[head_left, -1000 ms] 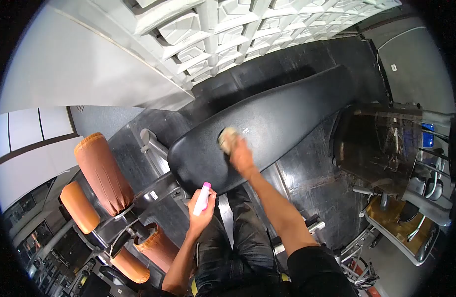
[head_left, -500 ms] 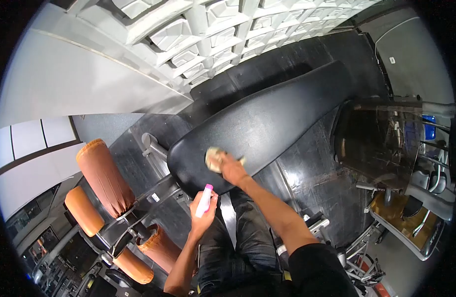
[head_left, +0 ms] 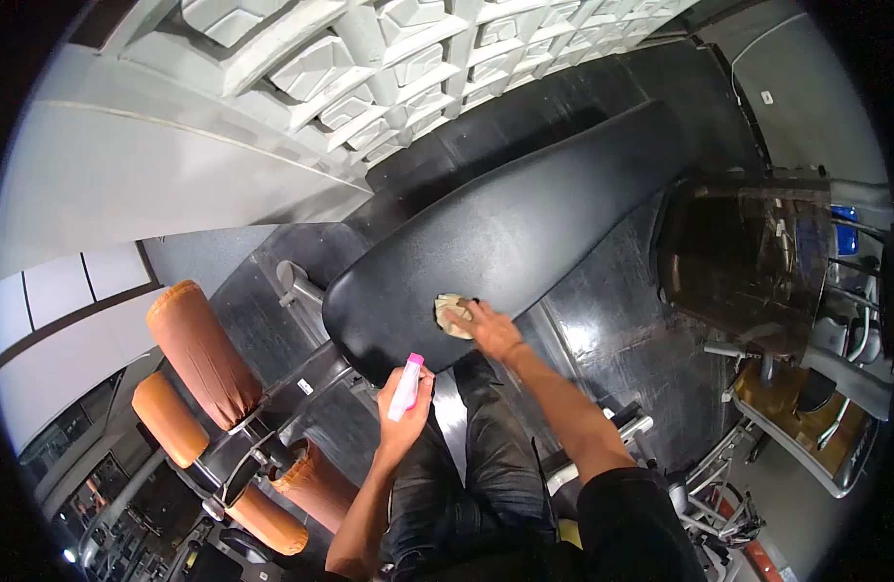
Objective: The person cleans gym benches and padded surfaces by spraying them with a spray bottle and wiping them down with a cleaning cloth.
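Note:
A long black padded bench point(head_left: 525, 233) stretches in front of me. My right hand point(head_left: 491, 330) presses a crumpled cream cloth point(head_left: 454, 317) flat against its top, near the close end, with fingers over the cloth. In my left hand point(head_left: 405, 412) is a small white bottle with a pink cap point(head_left: 405, 388), gripped upright just off the bench's near edge. The fingers wrap round the bottle and hide part of it.
Orange and brown padded rollers point(head_left: 200, 354) on a metal frame stand to the left. A white patterned wall point(head_left: 418, 68) rises beyond the bench. At right are a dark tinted panel point(head_left: 738, 272) and metal gym frames. Black matting point(head_left: 612, 320) covers the floor.
My right hand has slid the cloth to the right and slightly toward me across the bench. My left hand holds the bottle in nearly the same place.

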`<action>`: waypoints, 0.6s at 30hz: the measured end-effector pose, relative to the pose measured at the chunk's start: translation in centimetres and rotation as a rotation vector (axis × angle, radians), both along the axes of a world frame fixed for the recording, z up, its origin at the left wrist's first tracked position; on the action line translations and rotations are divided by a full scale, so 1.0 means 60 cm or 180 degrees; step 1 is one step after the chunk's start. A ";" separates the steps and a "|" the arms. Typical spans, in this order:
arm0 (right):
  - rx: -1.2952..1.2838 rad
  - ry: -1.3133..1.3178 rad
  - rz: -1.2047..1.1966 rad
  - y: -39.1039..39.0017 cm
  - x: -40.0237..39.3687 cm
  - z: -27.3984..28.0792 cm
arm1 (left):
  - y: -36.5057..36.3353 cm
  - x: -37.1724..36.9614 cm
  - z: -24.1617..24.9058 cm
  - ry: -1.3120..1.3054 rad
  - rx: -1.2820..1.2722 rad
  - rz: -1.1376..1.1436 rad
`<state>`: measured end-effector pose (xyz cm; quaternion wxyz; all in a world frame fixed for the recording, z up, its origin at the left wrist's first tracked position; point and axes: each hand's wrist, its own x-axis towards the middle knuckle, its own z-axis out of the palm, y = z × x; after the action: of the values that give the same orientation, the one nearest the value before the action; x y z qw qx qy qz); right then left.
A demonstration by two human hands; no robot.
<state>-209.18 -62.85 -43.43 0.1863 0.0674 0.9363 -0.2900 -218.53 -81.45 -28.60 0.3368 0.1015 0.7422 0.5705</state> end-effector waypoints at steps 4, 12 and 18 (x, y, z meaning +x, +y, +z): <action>0.0330 -0.0376 -0.0813 0.078 0.026 -0.017 | -0.001 0.000 -0.011 0.0031 0.0018 -0.0082; 0.0239 -0.0195 -0.0041 0.042 0.091 0.001 | 0.016 0.000 -0.018 -0.0086 0.0040 -0.0145; 0.0975 0.0040 -0.2767 0.078 0.101 -0.041 | 0.028 -0.001 -0.018 -0.0112 0.0086 -0.0209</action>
<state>-203.13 -58.15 -45.86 0.0295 0.4789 0.8543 -0.1999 -218.56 -79.76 -29.71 0.3669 0.1203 0.7246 0.5709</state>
